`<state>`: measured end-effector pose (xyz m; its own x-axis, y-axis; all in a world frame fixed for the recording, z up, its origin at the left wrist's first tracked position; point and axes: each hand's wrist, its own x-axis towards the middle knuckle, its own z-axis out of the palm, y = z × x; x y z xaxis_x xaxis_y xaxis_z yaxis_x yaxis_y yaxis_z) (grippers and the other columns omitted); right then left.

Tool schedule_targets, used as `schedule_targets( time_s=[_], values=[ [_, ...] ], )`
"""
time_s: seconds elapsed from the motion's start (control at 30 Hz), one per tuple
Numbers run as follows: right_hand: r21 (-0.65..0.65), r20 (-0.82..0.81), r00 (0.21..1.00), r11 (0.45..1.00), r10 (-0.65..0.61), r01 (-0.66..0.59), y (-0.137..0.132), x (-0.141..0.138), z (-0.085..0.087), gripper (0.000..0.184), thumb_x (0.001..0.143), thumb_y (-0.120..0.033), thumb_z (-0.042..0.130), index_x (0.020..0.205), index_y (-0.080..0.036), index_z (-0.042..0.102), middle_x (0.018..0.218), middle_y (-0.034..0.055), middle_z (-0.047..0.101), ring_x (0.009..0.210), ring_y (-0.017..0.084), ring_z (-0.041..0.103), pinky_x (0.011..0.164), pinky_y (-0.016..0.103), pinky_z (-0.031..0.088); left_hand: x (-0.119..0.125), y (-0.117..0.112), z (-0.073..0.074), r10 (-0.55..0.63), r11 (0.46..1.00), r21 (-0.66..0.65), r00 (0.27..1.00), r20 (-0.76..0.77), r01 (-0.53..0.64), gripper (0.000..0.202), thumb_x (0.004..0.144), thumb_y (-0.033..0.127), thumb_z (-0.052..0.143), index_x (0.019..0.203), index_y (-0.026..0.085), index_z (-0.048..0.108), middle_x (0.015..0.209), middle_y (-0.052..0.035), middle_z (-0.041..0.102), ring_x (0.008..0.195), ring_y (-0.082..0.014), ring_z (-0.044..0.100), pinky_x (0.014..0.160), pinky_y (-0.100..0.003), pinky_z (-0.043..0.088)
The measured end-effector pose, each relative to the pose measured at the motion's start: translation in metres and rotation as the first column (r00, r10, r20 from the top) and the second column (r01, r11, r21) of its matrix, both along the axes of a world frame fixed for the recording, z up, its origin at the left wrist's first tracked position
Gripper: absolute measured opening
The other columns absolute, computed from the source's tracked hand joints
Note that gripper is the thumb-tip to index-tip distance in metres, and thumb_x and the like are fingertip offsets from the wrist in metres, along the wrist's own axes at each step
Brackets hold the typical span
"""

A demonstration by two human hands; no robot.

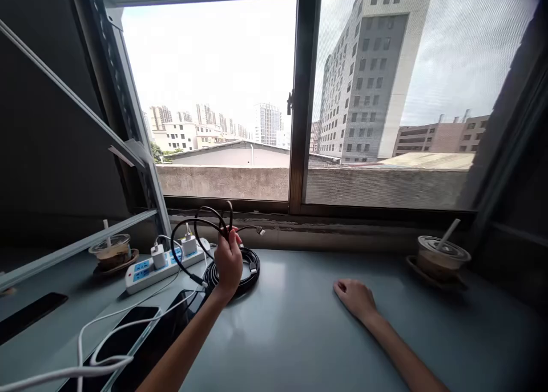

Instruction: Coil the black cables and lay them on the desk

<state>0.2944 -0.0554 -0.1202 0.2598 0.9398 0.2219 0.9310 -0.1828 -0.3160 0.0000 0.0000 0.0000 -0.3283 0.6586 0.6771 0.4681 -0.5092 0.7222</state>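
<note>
My left hand [229, 261] is closed around a looped black cable [177, 226], lifted a little over the table. One plug of this cable [261, 231] sticks out to the right of my fingers. Behind and below that hand lies a coiled black cable [252, 275], flat on the table and partly hidden by my wrist. My right hand [356, 298] rests on the tabletop to the right, its fingers curled in, and no object shows in it.
On the grey table [291, 335] a white power strip [148, 275] with chargers stands at the left. Phones [132, 329] and white cables [107, 366] lie in front of it. Drink cups stand at the left [112, 252] and right [440, 258]. A metal frame [141, 152] rises by the window.
</note>
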Motion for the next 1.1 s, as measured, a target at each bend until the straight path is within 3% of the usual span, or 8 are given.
schedule_targets(
  time_s=[0.2,0.3,0.4,0.57,0.77,0.9,1.0,1.1],
  values=[
    [0.076,-0.043,0.993,0.992,0.108,-0.104,-0.003,-0.005,0.009,0.040,0.087,-0.033,0.038,0.053,-0.018,0.053,0.057,0.0020,0.056,0.057,0.015,0.051,0.053,0.024,0.026,0.054,-0.037,0.055,-0.338,0.940,0.048,0.941,0.032,0.336,0.025,0.089,0.039,0.037,0.094,0.017,0.049,0.061,0.0031,0.047,0.048,-0.0082,0.045,0.048,-0.021,0.036],
    [0.195,-0.118,0.969,0.962,0.216,-0.191,-0.017,-0.021,0.030,0.052,0.092,-0.044,0.024,0.056,-0.018,0.052,0.050,-0.0003,0.046,0.051,0.012,0.046,0.055,0.022,0.031,0.081,-0.053,0.059,-0.616,0.766,-0.122,0.776,0.138,0.631,0.024,0.086,0.037,0.043,0.100,0.018,0.041,0.058,0.0070,0.047,0.038,-0.0062,0.041,0.041,-0.019,0.034],
    [0.444,-0.401,0.809,0.864,0.429,-0.238,-0.035,-0.042,0.068,0.058,0.093,-0.048,0.018,0.065,-0.017,0.058,0.050,-0.0011,0.044,0.041,0.010,0.041,0.049,0.022,0.033,0.096,-0.061,0.052,-0.721,0.617,-0.181,0.642,0.261,0.766,0.032,0.084,0.040,0.046,0.105,0.018,0.038,0.064,0.0064,0.050,0.039,-0.0062,0.046,0.042,-0.019,0.037],
    [0.498,-0.389,0.697,0.774,0.603,-0.391,-0.039,-0.066,0.143,0.059,0.090,-0.055,0.024,0.058,-0.016,0.053,0.060,0.0021,0.053,0.055,0.012,0.049,0.052,0.022,0.036,0.106,-0.064,0.062,-0.745,0.628,-0.211,0.657,0.114,0.749,0.033,0.078,0.044,0.057,0.096,0.016,0.059,0.077,-0.0028,0.059,0.071,-0.0144,0.059,0.059,-0.022,0.046],
    [0.628,-0.529,0.583,0.746,0.617,-0.220,-0.019,-0.082,0.205,0.062,0.086,-0.062,0.030,0.055,-0.015,0.056,0.045,0.0005,0.047,0.045,0.011,0.047,0.047,0.022,0.040,0.114,-0.073,0.090,-0.763,0.531,-0.015,0.485,0.426,0.848,0.042,0.085,0.047,0.047,0.114,0.018,0.054,0.091,-0.0042,0.063,0.085,-0.0146,0.060,0.073,-0.023,0.047],
    [0.625,-0.559,0.455,0.713,0.693,-0.319,-0.019,-0.090,0.219,0.063,0.087,-0.061,0.029,0.065,-0.015,0.065,0.049,0.0016,0.055,0.044,0.011,0.052,0.048,0.021,0.044,0.096,-0.067,0.094,-0.804,0.452,-0.015,0.415,0.427,0.892,0.041,0.082,0.050,0.049,0.102,0.015,0.061,0.073,-0.0014,0.061,0.067,-0.0112,0.057,0.061,-0.020,0.045],
    [0.595,-0.458,0.516,0.681,0.724,-0.428,-0.015,-0.095,0.217,0.050,0.082,-0.055,0.048,0.063,-0.013,0.065,0.053,0.0024,0.059,0.048,0.012,0.056,0.046,0.020,0.043,0.080,-0.054,0.093,-0.782,0.434,-0.126,0.443,0.438,0.892,0.041,0.083,0.051,0.046,0.097,0.016,0.064,0.076,-0.0025,0.063,0.069,-0.0119,0.057,0.063,-0.021,0.046],
    [0.597,-0.437,0.548,0.686,0.713,-0.417,-0.008,-0.093,0.214,0.045,0.084,-0.051,0.048,0.075,-0.012,0.068,0.061,0.0031,0.064,0.048,0.011,0.057,0.047,0.020,0.044,0.066,-0.038,0.091,-0.745,0.496,-0.248,0.555,0.370,0.832,0.047,0.085,0.055,0.040,0.097,0.018,0.066,0.081,-0.0044,0.065,0.078,-0.0152,0.060,0.069,-0.025,0.047]
  ],
)
